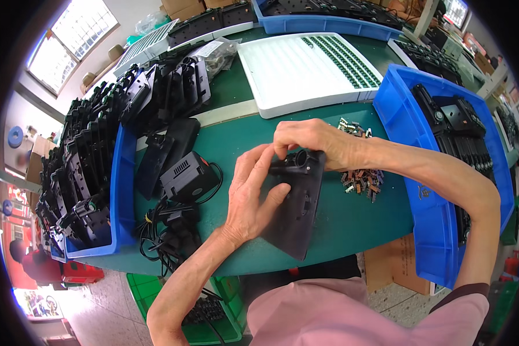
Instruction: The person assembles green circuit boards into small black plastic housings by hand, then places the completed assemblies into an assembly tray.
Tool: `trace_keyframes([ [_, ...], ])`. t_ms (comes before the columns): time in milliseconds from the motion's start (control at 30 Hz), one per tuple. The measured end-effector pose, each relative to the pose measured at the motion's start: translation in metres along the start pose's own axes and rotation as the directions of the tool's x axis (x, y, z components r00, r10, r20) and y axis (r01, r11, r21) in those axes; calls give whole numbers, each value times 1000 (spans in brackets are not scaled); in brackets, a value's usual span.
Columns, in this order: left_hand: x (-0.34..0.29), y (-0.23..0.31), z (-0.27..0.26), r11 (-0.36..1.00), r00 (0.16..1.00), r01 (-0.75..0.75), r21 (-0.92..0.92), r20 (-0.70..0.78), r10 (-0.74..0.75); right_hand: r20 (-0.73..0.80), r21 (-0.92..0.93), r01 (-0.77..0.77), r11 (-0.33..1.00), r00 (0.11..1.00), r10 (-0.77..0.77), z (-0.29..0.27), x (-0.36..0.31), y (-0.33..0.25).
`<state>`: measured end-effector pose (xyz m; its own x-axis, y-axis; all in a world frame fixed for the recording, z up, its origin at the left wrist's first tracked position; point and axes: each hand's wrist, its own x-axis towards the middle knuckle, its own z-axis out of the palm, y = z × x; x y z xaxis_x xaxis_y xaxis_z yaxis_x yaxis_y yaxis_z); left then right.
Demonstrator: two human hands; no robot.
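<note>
A thin black plastic panel is held tilted over the green table, close to its front edge. A round black socket and a narrow raised strip sit near its upper end. My left hand grips the panel from the left, its thumb lying across the face and its fingers reaching to the top. Curled at the upper end, my right hand pinches beside the socket; its fingertips hide whatever is between them. Just right of the panel lies a pile of small connector-like parts, some brown and some light metallic.
A white tray with rows of small green boards stands beyond my hands. Blue bins of black panels flank me, left and right. A black power-supply box and tangled cables lie left; a green crate stands below.
</note>
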<state>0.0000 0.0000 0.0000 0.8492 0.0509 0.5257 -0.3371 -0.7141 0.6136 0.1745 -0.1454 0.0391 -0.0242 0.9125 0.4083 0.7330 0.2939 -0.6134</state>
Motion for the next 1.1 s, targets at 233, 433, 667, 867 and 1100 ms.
trace_keyframes([
  [233,3,-4,8,984,982,177,7,68,-177,126,-207,-19,978,991,46,4,-6,24],
  [433,2,3,11,979,996,42,201,74,-58,215,-657,219,722,972,-99,1,-9,32],
  [667,-3,1,10,954,996,61,294,50,-79,-89,-708,-112,697,994,69,-47,20,57],
  [867,1,6,14,935,994,85,343,36,-103,-672,-326,-843,428,525,522,-138,45,155],
  [1100,1,8,11,925,987,111,363,66,-145,-779,-313,-838,447,496,384,-130,32,230],
])
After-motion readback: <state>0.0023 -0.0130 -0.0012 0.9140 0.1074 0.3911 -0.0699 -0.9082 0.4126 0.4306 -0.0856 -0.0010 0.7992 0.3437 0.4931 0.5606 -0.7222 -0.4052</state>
